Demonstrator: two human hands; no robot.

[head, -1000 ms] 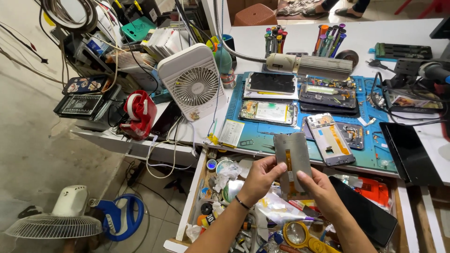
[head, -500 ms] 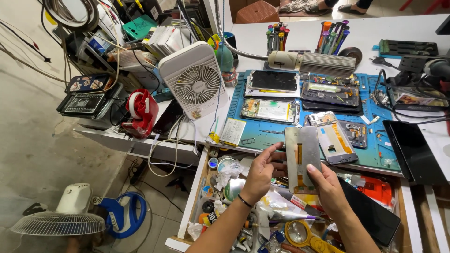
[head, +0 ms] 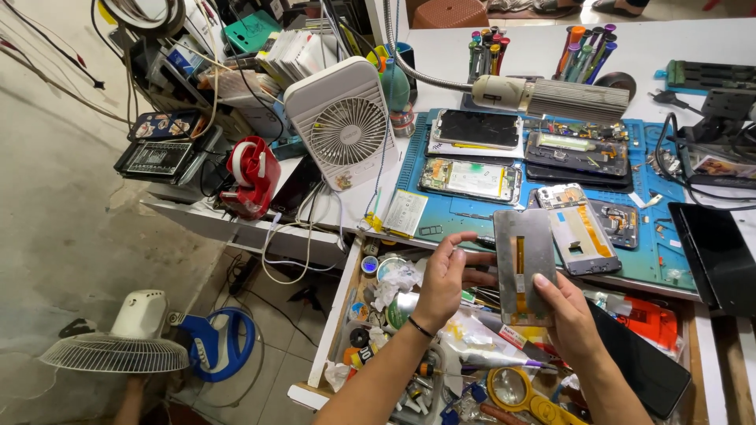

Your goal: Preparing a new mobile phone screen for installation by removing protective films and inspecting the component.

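Note:
My right hand (head: pixel 568 316) holds a grey phone display panel (head: pixel 524 266) upright by its lower right edge; an orange flex strip runs down the panel's back. My left hand (head: pixel 445 277) is at the panel's left edge, thumb and fingers curled toward it, with a dark band on the wrist. Both hands hover over an open drawer (head: pixel 331 330) full of small tools, tape rolls and tubes. Just behind the panel lies an opened phone (head: pixel 576 230) on the blue work mat (head: pixel 665 256).
Several opened phones (head: pixel 471 179) lie on the mat under a gooseneck lamp (head: pixel 551 96). A white desk fan (head: pixel 345 122) and red tape dispenser (head: pixel 250 175) stand left. A dark tablet (head: pixel 718 256) lies right. A floor fan (head: pixel 126 342) sits below left. Screwdrivers (head: pixel 579 49) stand behind.
The panel and both hands have shifted slightly right and lower over the drawer; my left hand has slid to the panel's left edge.

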